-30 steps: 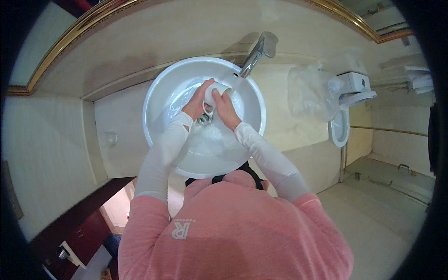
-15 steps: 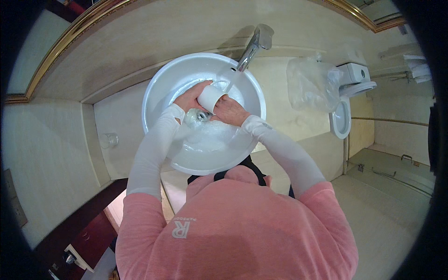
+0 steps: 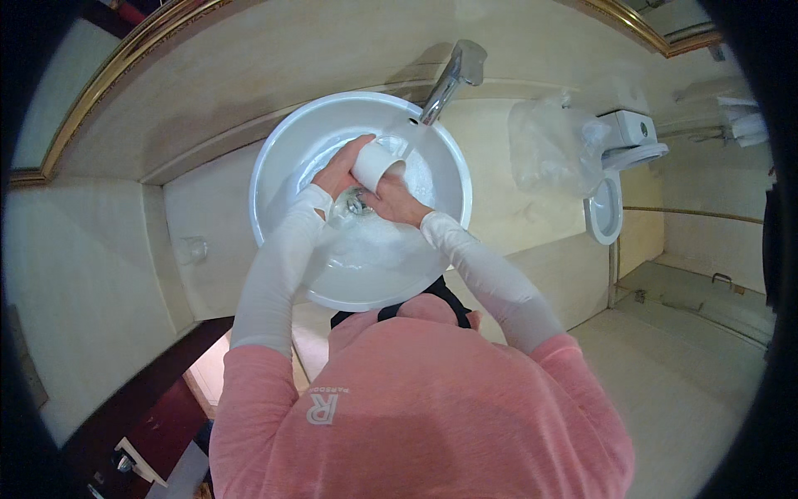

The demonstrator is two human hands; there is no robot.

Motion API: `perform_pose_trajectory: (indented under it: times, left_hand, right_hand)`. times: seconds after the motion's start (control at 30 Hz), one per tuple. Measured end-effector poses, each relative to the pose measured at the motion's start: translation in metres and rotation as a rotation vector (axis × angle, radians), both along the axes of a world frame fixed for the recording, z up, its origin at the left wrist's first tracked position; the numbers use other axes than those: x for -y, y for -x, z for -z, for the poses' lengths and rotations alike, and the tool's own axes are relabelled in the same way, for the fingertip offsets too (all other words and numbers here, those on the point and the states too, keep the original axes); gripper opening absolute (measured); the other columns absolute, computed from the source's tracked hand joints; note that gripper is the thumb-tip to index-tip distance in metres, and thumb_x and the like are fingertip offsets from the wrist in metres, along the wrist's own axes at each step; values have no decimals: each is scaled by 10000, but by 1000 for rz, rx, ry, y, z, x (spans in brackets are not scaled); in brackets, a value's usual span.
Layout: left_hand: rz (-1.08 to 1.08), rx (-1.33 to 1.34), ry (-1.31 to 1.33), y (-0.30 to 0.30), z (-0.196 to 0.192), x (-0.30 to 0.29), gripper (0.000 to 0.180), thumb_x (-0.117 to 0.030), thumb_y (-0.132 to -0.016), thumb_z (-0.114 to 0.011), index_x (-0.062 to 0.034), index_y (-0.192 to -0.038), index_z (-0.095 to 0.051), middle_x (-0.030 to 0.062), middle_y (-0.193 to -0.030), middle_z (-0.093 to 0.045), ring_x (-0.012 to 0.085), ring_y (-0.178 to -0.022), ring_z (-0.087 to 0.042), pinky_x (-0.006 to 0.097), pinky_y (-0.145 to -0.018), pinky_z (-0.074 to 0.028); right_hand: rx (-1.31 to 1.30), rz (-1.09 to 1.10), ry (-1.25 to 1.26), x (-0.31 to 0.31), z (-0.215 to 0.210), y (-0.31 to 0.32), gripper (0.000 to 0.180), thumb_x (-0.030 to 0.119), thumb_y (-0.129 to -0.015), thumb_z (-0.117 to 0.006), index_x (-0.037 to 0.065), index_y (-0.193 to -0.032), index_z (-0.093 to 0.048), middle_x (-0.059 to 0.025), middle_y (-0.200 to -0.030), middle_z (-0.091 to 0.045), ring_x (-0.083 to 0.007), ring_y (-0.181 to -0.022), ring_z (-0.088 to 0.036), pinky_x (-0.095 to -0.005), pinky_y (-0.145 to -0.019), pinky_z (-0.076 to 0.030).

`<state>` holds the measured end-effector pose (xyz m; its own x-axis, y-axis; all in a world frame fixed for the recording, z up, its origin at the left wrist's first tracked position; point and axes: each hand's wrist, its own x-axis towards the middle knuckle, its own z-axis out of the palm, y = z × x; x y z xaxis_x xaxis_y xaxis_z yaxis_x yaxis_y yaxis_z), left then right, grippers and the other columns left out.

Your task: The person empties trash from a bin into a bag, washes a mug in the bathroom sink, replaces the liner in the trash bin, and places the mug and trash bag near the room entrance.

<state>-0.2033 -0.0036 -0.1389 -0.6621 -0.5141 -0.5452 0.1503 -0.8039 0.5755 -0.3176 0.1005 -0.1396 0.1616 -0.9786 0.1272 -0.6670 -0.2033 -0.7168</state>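
Over the one white basin (image 3: 278, 158), left hand (image 3: 339, 166) and right hand (image 3: 397, 200) each grip one white cup (image 3: 376, 165).

faucet (image 3: 449, 79) overhanging basin (image 3: 274, 158) rear, plastic bag (image 3: 549, 145) right, small glass (image 3: 191, 249) left

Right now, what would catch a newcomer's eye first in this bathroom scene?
Most striking is the round white basin in the middle of the beige counter, with both hands meeting inside it. The left hand and right hand hold a white cup under the chrome tap. To the right a clear plastic bag sits on the counter, beside a white toilet.
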Motion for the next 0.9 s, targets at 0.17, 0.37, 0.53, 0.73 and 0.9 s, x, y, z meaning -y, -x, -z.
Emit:
perform_pose_trajectory:
  times: [0.17, 0.37, 0.53, 0.73, 0.9]
  left_hand:
    - [18, -70, -172, -3, 0, 4, 473, -456, -864, -534, -132, -1207, -495, 75, -1089, -572, 217, -996, -558, 397, -837, -471]
    - [-248, 108, 139, 3, -9, -6, 476, -448, -864, -548, -87, -1172, -518, 95, -1096, -591, 229, -1022, -567, 462, -843, -479]
    - [98, 4, -142, 5, -42, 3, 402, -347, -882, -565, -69, -1168, -521, 98, -1108, -589, 219, -1041, -556, 382, -886, -465]
    - [-19, -138, 1, -1, -31, -16, 385, -343, -854, -596, -64, -1113, -539, 62, -1057, -584, 185, -1000, -547, 318, -830, -455]
    - [-64, -90, -56, 0, -5, -5, 515, -298, -891, -547, -202, -1365, -370, 67, -1344, -380, 233, -1236, -380, 385, -873, -475]
  right_hand:
    - [697, -14, -420, 7, -38, 4, 440, 232, -893, -484, -45, -1231, -426, -167, -1162, -537, -262, -1048, -531, -344, -909, -394]
    - [529, 375, -230, 21, -36, -6, 365, 279, -875, -502, -38, -1056, -506, -256, -973, -595, -375, -971, -567, -404, -846, -423]
    - [-82, -86, 80, -1, -11, 26, 408, 289, -864, -561, 11, -1154, -491, -187, -1040, -596, -390, -950, -560, -436, -867, -414]
    - [161, 105, 28, 7, -32, 17, 397, 326, -898, -483, -12, -1104, -508, -234, -989, -597, -369, -940, -572, -426, -823, -427]
    - [86, 331, -483, 22, -64, 5, 458, 421, -905, -423, 34, -1109, -556, -204, -1010, -610, -345, -960, -576, -409, -885, -407]
